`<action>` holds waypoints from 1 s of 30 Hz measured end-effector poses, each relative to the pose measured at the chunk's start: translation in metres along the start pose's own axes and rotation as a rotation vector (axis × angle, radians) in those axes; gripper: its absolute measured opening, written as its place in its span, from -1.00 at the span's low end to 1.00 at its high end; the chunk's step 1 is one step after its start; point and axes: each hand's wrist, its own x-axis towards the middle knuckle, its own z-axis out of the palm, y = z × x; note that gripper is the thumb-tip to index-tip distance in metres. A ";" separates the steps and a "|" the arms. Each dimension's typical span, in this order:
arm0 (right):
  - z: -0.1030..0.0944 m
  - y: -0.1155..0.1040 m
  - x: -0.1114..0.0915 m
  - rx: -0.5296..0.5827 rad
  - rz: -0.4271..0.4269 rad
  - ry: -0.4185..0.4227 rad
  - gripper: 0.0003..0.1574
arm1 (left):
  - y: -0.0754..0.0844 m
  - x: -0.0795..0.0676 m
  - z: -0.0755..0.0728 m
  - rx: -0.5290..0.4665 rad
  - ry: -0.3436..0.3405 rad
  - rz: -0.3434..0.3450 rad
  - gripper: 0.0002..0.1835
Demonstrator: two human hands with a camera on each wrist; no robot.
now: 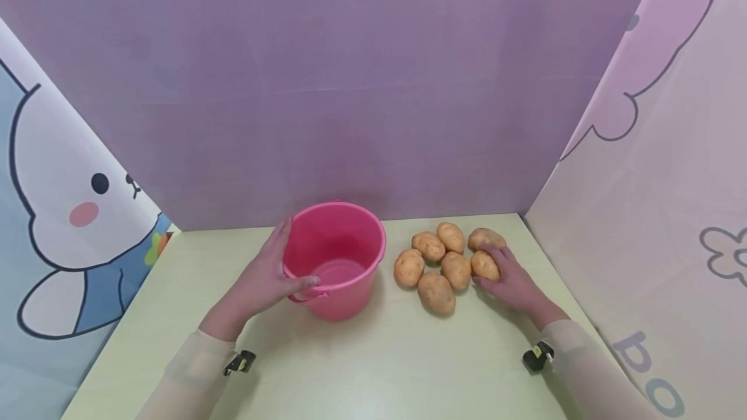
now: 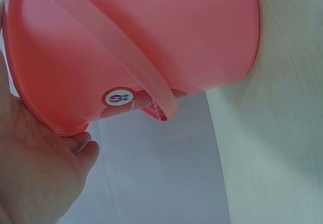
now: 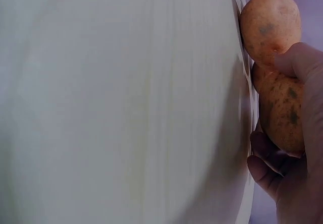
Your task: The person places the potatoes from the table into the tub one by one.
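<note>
A pink bucket [image 1: 344, 300] stands upright on the table, its inside bare. My left hand [image 1: 262, 277] holds it by the rim on the left, thumb at the near edge and fingers farther back. The left wrist view shows the bucket's side, its hanging handle [image 2: 116, 47] and a round label [image 2: 118, 98]. To the right of the bucket lies a loose group of several potatoes [image 1: 436, 293]. At that group's right side my right hand [image 1: 513, 284] grips one potato [image 1: 486, 266], with thumb and fingers on either side of it. Another potato [image 1: 486, 238] lies just behind this one.
The pale table [image 1: 373, 368] ends against a purple back panel [image 1: 350, 83]. Printed side panels rise at the left [image 1: 76, 212] and right [image 1: 671, 199]. A small black device [image 1: 240, 363] sits at the left wrist, and another black device [image 1: 537, 357] at the right.
</note>
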 end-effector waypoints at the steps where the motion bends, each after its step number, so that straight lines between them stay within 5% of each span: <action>1: -0.001 0.000 0.000 0.002 0.004 0.000 -0.01 | 0.000 0.000 0.000 0.001 0.002 0.005 0.37; 30: -0.018 -0.015 0.014 0.080 -0.050 0.001 -0.11 | -0.005 0.000 0.001 0.026 0.000 -0.003 0.37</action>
